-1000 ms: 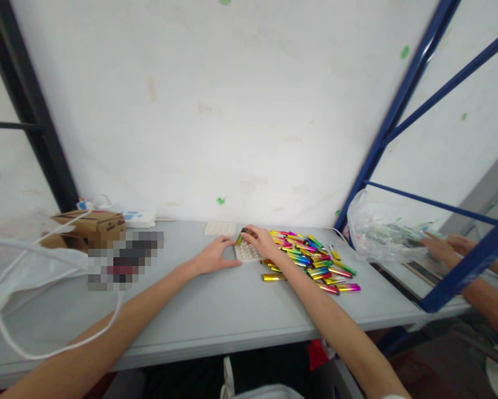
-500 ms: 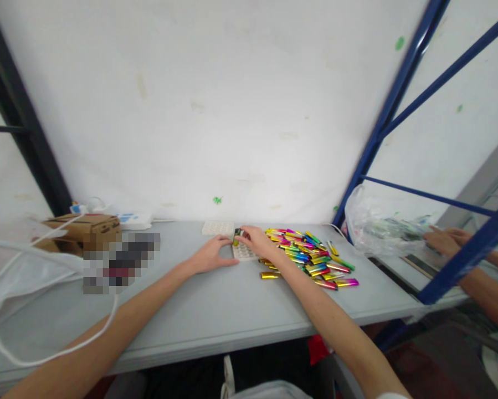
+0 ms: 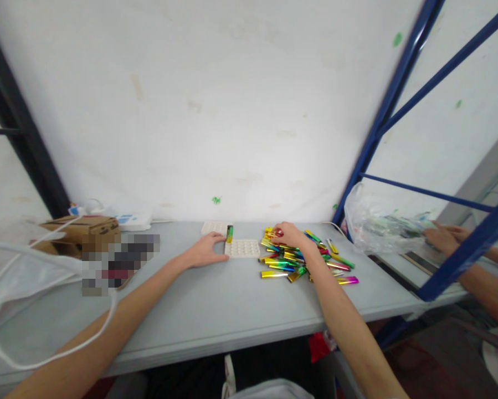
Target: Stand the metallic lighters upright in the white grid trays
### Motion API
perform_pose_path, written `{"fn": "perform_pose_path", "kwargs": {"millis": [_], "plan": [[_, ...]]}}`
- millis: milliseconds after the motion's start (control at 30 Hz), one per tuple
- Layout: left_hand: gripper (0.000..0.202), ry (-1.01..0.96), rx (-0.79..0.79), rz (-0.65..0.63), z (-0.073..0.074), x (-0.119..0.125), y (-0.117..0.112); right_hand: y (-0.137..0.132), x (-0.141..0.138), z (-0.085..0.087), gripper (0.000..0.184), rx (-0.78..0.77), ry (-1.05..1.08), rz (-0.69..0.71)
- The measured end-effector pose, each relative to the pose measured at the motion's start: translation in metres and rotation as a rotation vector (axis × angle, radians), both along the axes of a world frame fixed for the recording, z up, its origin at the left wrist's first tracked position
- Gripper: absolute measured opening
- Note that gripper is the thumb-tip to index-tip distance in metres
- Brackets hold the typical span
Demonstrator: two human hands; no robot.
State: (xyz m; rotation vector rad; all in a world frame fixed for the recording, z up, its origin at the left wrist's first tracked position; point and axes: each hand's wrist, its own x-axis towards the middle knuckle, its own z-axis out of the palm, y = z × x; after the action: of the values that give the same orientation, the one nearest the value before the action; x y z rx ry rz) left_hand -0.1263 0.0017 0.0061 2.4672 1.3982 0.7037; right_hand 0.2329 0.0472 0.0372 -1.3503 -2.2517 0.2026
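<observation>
A white tray with rows of small holes (image 3: pixel 242 249) lies on the grey table. One green and gold lighter (image 3: pixel 230 235) stands upright at the tray's far left corner. My left hand (image 3: pixel 205 250) is at the tray's left edge, thumb and fingers apart, fingertips close to that lighter. To the right is a loose pile of shiny lighters (image 3: pixel 292 257) in gold, green, red, blue and purple. My right hand (image 3: pixel 290 235) is over the far left part of the pile, its fingers curled round a red and gold lighter (image 3: pixel 278 234), partly hidden by them.
Behind the first tray lies a second white tray (image 3: pixel 214 228). A cardboard box (image 3: pixel 91 230), a white cable (image 3: pixel 111 310) and plastic bags are on the left. At right stand a blue metal frame (image 3: pixel 369 138) and a clear bag (image 3: pixel 369 233); another person's hands (image 3: pixel 443 238) work beyond.
My right hand has let go of the lighter at the tray's corner and moved right to the pile. My left hand has shifted slightly left.
</observation>
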Motion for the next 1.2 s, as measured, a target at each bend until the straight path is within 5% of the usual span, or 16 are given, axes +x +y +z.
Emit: {"fn": "perform_pose_path", "kwargs": {"millis": [167, 433, 633, 833, 1033, 1200], "plan": [[0.068, 0.005, -0.002, -0.009, 0.001, -0.006, 0.001, 0.0, 0.0, -0.003, 0.021, -0.089, 0.093, -0.016], [0.077, 0.029, -0.016, 0.017, -0.001, -0.003, 0.001, -0.005, -0.003, 0.01, 0.007, 0.021, 0.009, -0.084], [0.076, -0.005, 0.022, -0.001, -0.008, 0.016, -0.008, -0.006, -0.017, 0.009, 0.023, 0.109, 0.334, -0.039], [0.073, -0.036, 0.033, -0.04, -0.011, 0.027, -0.015, -0.005, -0.042, -0.001, 0.036, -0.134, 0.732, 0.02], [0.072, -0.044, 0.032, -0.051, -0.012, 0.025, -0.015, -0.007, -0.047, -0.004, 0.046, -0.386, 0.811, 0.063], [0.071, -0.053, 0.023, -0.052, -0.012, 0.024, -0.014, -0.008, -0.047, -0.006, 0.048, -0.134, 0.745, 0.072]]}}
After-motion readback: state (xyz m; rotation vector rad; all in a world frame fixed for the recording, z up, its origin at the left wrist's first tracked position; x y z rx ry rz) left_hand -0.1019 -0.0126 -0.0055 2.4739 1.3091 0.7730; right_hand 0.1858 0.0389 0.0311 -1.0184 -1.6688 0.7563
